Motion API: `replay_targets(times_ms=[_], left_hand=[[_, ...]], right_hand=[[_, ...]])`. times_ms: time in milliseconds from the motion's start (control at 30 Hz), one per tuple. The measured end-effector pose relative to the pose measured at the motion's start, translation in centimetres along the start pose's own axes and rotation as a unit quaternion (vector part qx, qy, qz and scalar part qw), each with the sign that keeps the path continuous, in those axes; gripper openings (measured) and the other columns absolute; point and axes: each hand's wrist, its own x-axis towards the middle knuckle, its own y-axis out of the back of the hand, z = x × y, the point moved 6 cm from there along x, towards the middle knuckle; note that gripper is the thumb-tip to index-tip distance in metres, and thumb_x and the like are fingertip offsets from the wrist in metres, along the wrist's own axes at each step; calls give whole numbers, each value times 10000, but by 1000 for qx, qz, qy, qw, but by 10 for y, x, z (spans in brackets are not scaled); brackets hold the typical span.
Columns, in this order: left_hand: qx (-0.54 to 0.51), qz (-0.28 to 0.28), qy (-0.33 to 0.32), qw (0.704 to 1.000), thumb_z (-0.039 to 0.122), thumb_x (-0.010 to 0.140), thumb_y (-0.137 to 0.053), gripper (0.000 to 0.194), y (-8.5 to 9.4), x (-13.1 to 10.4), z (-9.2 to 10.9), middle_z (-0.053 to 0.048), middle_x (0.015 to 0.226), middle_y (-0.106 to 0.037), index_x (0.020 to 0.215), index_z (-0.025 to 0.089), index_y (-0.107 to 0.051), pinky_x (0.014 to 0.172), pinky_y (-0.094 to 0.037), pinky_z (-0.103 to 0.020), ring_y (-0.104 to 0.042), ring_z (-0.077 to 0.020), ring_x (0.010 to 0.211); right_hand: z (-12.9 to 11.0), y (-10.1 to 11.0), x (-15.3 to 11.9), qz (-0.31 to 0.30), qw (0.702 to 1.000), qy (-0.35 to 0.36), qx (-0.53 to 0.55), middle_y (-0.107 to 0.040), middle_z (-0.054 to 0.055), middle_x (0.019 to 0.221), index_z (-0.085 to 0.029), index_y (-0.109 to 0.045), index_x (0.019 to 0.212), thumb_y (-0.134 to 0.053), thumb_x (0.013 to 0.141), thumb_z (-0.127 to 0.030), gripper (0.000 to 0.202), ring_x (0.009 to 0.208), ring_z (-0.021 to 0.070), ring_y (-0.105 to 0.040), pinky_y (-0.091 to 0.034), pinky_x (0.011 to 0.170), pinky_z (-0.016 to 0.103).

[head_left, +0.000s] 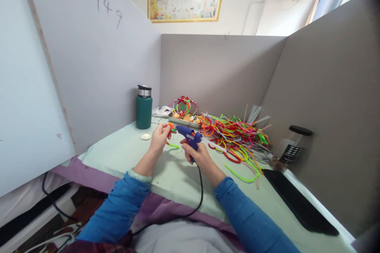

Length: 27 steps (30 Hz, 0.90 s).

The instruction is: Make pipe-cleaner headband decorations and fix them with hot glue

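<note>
A blue hot glue gun (194, 139) is gripped by its handle in my right hand (202, 157), with a clear glue stick (216, 145) poking out of its back. Its nozzle points left and lies close to a small orange pipe cleaner piece (171, 125), which my left hand (159, 139) pinches between thumb and fingers. Whether the nozzle touches it I cannot tell. Just below, a yellow-green pipe cleaner (173, 146) trails toward the tabletop; its upper end is hidden by my left hand. A white shell-like piece (145, 136) lies left of that hand.
Behind my right hand spreads a heap of coloured pipe cleaners (234, 130). A metal tray (185, 123) holds colourful rings. A green bottle (144, 108) stands left; a black-lidded jar (292, 146) and a black flat object (299, 201) are right. The glue gun's cord (202, 189) hangs over the front edge.
</note>
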Motion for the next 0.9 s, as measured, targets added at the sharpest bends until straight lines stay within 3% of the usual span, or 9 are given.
replay_targets(times_ms=[900], left_hand=[[-52, -8, 7, 999, 358, 672, -710, 294, 3, 3, -7, 11, 608, -574, 850, 128, -664, 540, -369, -217, -470, -80, 533]], right_hand=[[2, 1, 4, 17, 999, -10, -26, -443, -91, 419, -149, -544, 959, -590, 803, -470, 360, 342, 65, -339, -273, 363, 190]])
